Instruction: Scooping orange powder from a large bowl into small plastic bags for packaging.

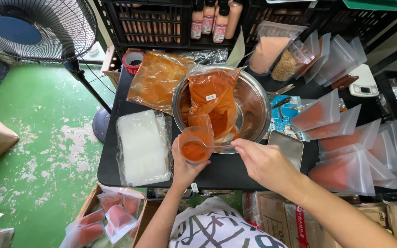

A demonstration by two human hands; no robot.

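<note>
Head view shows the left hand [183,166] at lower centre of the frame gripping a small clear cup [195,144] partly filled with orange-red powder, held over the black bench [226,172] just at the near rim of a steel bowl [253,98]. The right hand [265,163], lower centre-right, pinches the handle of a clear spoon [212,146] that reaches into the cup. An open bag of the same powder [213,98] stands in the bowl, a stack of clear bags [142,147] lies left of centre, and filled pouches [345,151] crowd the right side.
</note>
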